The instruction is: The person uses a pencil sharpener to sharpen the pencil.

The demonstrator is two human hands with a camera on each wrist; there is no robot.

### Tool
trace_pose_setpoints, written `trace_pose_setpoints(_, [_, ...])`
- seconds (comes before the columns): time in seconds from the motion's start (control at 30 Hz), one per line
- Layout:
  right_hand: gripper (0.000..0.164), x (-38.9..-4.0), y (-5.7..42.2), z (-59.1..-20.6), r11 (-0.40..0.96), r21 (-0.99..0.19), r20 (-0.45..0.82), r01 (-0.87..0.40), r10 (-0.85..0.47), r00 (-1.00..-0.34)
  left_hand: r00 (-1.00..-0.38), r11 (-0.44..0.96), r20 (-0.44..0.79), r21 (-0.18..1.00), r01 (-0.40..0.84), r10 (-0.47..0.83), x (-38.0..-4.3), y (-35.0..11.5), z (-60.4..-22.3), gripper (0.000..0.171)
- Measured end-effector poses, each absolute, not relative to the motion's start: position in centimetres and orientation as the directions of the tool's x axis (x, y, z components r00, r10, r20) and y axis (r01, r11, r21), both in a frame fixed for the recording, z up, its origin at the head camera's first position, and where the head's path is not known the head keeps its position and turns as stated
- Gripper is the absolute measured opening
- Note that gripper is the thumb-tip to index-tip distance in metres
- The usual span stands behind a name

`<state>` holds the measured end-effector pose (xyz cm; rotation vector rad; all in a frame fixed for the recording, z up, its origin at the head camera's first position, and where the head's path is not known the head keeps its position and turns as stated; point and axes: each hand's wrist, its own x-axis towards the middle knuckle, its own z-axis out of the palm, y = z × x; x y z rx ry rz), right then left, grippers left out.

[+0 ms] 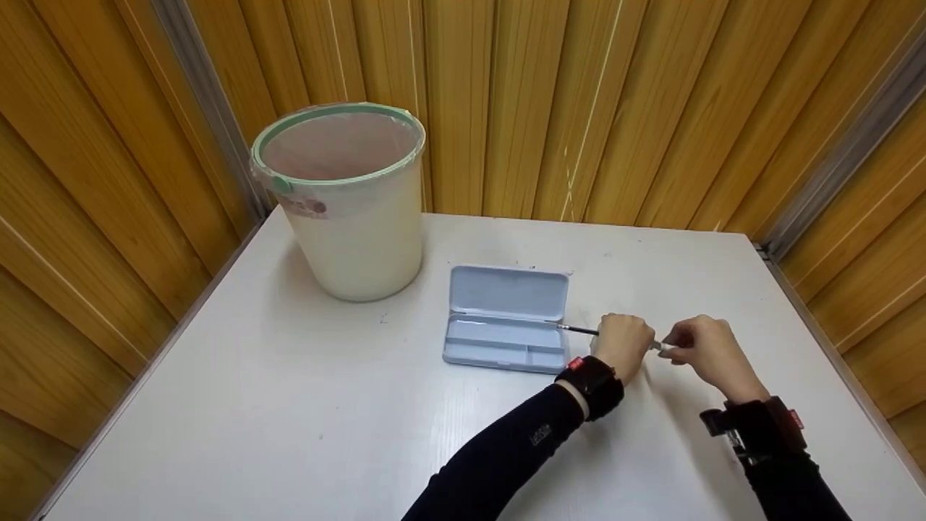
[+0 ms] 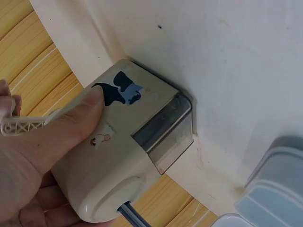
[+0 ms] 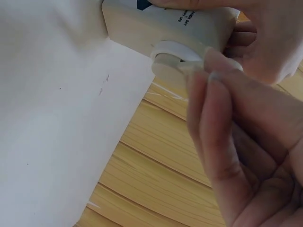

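Left wrist view: a cream pencil sharpener (image 2: 120,153) lies within the left hand (image 1: 624,344), the thumb along one side and the other fingers curled round the far side. This grip presumably steadies the body against the turning of the crank. Whether the base bears on the white surface (image 1: 289,434) cannot be confirmed. A clear compartment (image 2: 175,137) at one end is left uncovered.

A dark pencil (image 1: 580,331) projects from the face opposite the crank handle (image 3: 170,70), probably so that feed and drive stay in line. The right hand (image 1: 712,352) pinches the crank handle between the thumb and fingertips, a light hold that likely suits rotation.

Directly left of the hands, a light-blue pencil case (image 1: 508,293) lies open and flat, its divided tray towards the person; the pencil's outer end overlaps its right edge in the head view. Farther left and back stands a lined bin (image 1: 354,246) with a green rim, well apart from the hands, likely to keep the working area free. Wood-grain panels (image 1: 463,108) enclose the surface.

Markings: the sharpener carries cartoon decals and small print that appears to read "PANDA DAY"; the line beneath it is uncertain. Lettering on the left sleeve (image 1: 499,449) is illegible.
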<state>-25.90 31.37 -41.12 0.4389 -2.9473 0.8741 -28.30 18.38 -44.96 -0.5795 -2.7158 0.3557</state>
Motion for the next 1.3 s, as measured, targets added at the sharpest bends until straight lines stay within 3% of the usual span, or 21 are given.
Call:
trace_pose_setpoints(0.53, [0.006,-27.4,31.0,-40.7,0.84,-0.474,0.208,-0.265,-0.186,-0.96,-0.834,0.885,0.319,-0.284,0.369,0.45,-28.6,18.1,-45.3,0.017])
trace_pose_setpoints(0.97, [0.007,-28.9,29.7,-42.3,0.876,-0.359,0.441,-0.324,-0.147,-0.886,-0.801,0.876,0.368,-0.304,0.376,0.471,-28.9,17.5,-45.4,0.02])
trace_pose_setpoints(1.3, [0.006,-31.5,30.2,-43.9,0.872,-0.356,0.435,-0.335,-0.163,-0.886,-0.809,0.872,0.347,-0.31,0.378,0.474,-28.8,17.5,-45.7,0.02])
